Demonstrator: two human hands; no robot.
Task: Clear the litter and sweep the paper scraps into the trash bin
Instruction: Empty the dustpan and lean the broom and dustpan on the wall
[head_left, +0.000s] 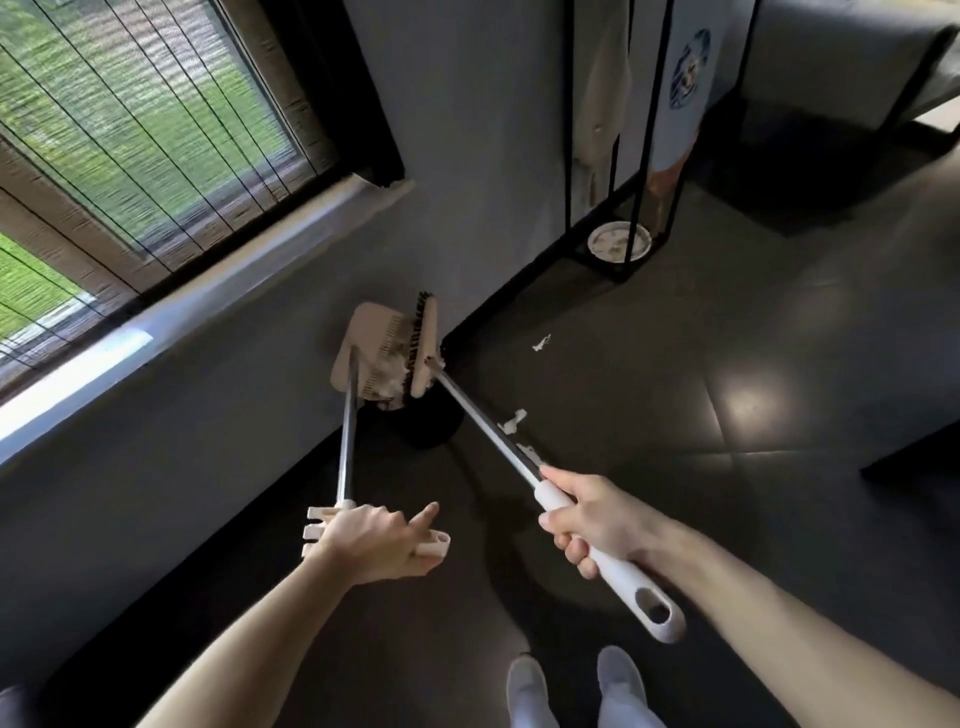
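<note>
Cream plastic and bare metal make up the two tools I'm holding: one long-handled dustpan (363, 332) and one broom (429, 340) with dark bristles. My left hand (371, 540) grips the dustpan's ribbed plastic handle, forefinger sticking out straight. My right hand (592, 519) is wrapped round the broom's smooth white grip, just below the steel shaft.

The dustpan is tipped up over one round black trash bin (436, 426) that stands against the grey wall. The broom head presses into the pan's comb-edged mouth, where a crumpled white wad of paper scraps (390, 383) sits between the two.

On the glossy dark floor tiles (727, 415) I count two torn white scraps, one (542, 343) near the skirting and one (513, 420) beside the broom shaft. A possible third is half hidden by the shaft.

One round white dish (618, 240) sits farther off by the wall.
</note>
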